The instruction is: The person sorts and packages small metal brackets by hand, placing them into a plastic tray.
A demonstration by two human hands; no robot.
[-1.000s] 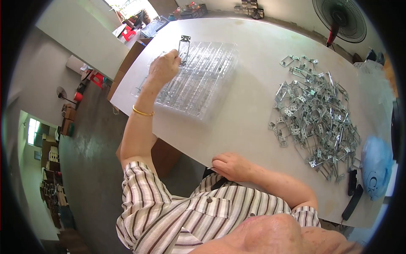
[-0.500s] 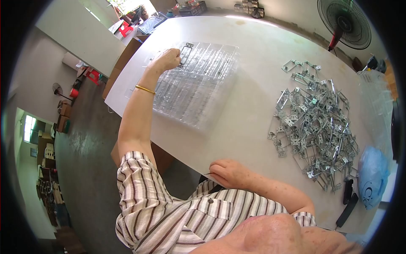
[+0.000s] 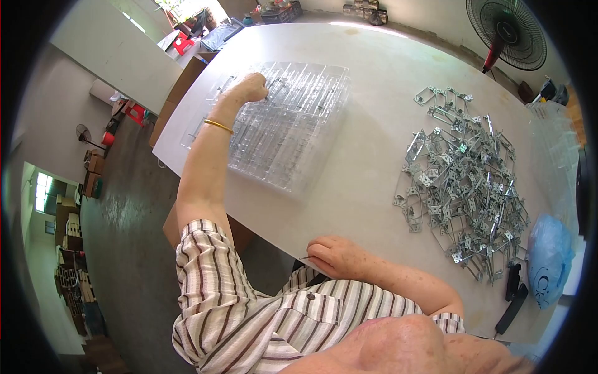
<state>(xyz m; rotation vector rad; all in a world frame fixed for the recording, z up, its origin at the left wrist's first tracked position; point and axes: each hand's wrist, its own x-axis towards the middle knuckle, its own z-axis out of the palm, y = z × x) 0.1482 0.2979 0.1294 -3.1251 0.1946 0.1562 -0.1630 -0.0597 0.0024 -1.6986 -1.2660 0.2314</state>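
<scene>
My left hand is closed over the far part of a clear plastic tray. Its fingertips are down at the tray's slots, with a small dark bit of metal beside them; what they hold is mostly hidden. Rows of narrow slots run through the tray, and shiny strips show in the far rows. Resting at the table's near edge, my right hand is closed around a thin dark pointed thing, mostly covered by the fingers. A heap of silvery metal frame brackets lies on the right.
The white table carries everything. At its right side are a blue plastic bag, black-handled tools and clear plastic trays. A standing fan is beyond the far right edge. Cardboard stands by the left edge.
The metal bracket that stood upright at my left hand is now lowered among the tray's slots, barely visible. The left hand has shifted slightly; my right hand stays where it was.
</scene>
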